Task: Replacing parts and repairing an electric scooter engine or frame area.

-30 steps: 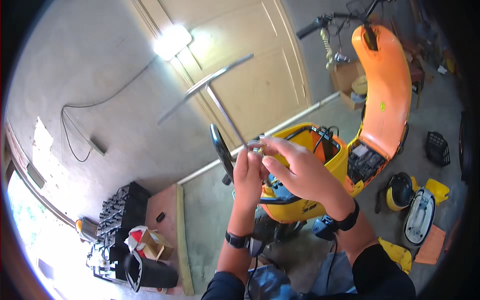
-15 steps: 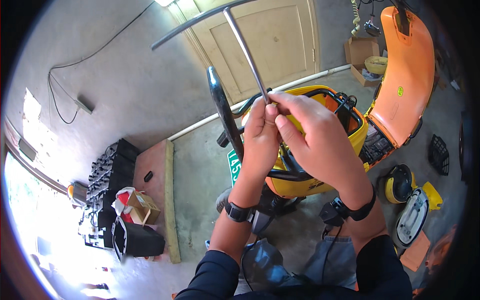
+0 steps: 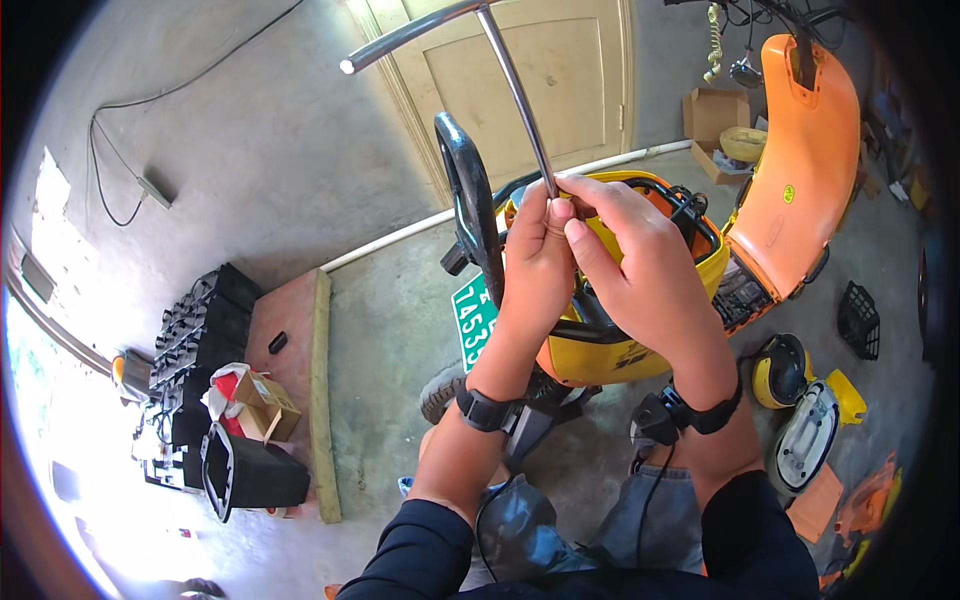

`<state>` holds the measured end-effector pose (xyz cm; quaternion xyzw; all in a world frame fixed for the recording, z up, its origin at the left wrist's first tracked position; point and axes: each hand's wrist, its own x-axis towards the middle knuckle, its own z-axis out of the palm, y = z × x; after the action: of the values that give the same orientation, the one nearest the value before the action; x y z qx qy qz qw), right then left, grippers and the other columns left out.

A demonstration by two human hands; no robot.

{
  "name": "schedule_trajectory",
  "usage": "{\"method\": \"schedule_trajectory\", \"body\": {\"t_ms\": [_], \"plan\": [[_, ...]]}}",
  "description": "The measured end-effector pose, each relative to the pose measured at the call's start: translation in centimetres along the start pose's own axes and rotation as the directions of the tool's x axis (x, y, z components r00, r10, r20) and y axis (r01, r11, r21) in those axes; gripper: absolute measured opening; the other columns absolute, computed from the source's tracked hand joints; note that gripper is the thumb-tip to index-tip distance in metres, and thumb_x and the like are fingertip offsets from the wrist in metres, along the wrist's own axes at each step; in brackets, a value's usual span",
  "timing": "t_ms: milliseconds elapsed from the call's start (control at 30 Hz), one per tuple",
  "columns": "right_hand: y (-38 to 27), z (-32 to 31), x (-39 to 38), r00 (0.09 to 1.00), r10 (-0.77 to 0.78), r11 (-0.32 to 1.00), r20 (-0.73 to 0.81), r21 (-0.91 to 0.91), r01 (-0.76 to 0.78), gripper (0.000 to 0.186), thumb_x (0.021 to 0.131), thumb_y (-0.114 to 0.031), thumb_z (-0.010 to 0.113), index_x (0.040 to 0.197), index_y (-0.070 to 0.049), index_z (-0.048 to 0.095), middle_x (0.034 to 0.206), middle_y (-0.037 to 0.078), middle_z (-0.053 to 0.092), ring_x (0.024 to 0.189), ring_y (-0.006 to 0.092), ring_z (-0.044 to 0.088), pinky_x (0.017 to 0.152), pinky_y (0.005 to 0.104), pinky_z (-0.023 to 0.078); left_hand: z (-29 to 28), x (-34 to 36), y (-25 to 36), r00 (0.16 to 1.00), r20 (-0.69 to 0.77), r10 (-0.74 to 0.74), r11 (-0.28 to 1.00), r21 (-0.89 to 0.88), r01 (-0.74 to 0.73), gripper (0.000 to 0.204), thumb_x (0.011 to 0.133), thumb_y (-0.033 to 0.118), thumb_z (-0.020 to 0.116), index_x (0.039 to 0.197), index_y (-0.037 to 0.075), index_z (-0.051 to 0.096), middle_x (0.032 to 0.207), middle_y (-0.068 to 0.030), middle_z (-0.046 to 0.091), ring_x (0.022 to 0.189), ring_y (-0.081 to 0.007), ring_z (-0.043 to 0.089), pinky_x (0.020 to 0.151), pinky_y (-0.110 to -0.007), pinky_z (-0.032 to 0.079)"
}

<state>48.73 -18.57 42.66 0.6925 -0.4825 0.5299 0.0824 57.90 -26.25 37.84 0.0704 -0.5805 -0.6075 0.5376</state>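
Both my hands are raised together over the yellow rear body (image 3: 610,372) of a scooter. My left hand (image 3: 537,262) is closed round the lower end of a T-handle wrench (image 3: 518,92), whose crossbar points up and away. My right hand (image 3: 645,245) meets it there, thumb and fingers pinched at the same end of the shaft. The tip itself is hidden between my fingers, so I cannot tell whether a small part sits in it. Just left of my left hand rises the scooter's black grab rail (image 3: 470,190).
The scooter's orange seat panel (image 3: 805,160) is tipped up at the right. On the floor there lie a yellow helmet (image 3: 778,372) and a black plastic grille (image 3: 860,318). At the left, black batteries (image 3: 205,325), a cardboard box (image 3: 265,408) and a black bin (image 3: 262,478) stand by a low ledge (image 3: 321,400).
The wrench and both hands have shifted slightly right in view, and the crossbar's near end now shows lower and closer. My grip looks the same. More of the green plate shows.
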Motion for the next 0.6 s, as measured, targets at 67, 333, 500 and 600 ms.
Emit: {"method": "schedule_trajectory", "body": {"t_ms": [67,333,500,600], "plan": [[-0.2,0.1,-0.2,0.999,0.032,0.999,-0.006,-0.008,-0.032,0.028,0.093,-0.015,0.055,0.114,0.002,0.059,0.103,0.021,0.065,0.096,0.0384,0.061,0.084,0.0447,0.049,-0.2,-0.1,0.0,1.0,-0.016,0.027,0.998,0.049,-0.026,0.024,0.104,0.022,0.045,0.119,0.006,0.053,0.098,0.0009,0.058,0.089,-0.0069,0.054,0.077,-0.022,0.047],[1.7,1.4,-2.0,0.996,0.067,0.996,-0.055,-0.057,-0.07,0.023,0.084,-0.011,0.06,0.106,-0.002,0.059,0.099,0.018,0.063,0.093,0.0365,0.061,0.082,0.0434,0.049,-1.9,0.5,-2.4,0.987,-0.036,0.159,0.891,0.435,-0.128,0.025,0.093,0.007,0.05,0.117,0.004,0.056,0.108,-0.0035,0.06,0.098,-0.0126,0.057,0.086,-0.027,0.047],[1.1,1.5,-2.2,0.982,0.111,0.979,-0.152,-0.155,-0.135,0.016,0.081,-0.015,0.057,0.093,-0.004,0.059,0.09,0.013,0.063,0.086,0.0278,0.062,0.074,0.0387,0.05,-1.3,0.3,-2.4,0.996,0.088,0.0,0.989,0.15,-0.013,0.027,0.098,0.013,0.047,0.124,0.005,0.048,0.11,-0.0091,0.058,0.101,-0.0189,0.058,0.089,-0.035,0.048],[0.7,1.4,-1.9,0.981,0.147,0.968,-0.13,-0.185,-0.169,0.02,0.081,-0.013,0.058,0.096,0.001,0.062,0.087,0.016,0.064,0.081,0.0286,0.064,0.073,0.0395,0.051,-0.7,0.3,-2.2,0.99,0.142,0.01,0.929,0.365,-0.061,0.035,0.097,0.017,0.045,0.129,0.003,0.043,0.115,-0.0138,0.052,0.111,-0.0268,0.051,0.097,-0.043,0.04]]}}
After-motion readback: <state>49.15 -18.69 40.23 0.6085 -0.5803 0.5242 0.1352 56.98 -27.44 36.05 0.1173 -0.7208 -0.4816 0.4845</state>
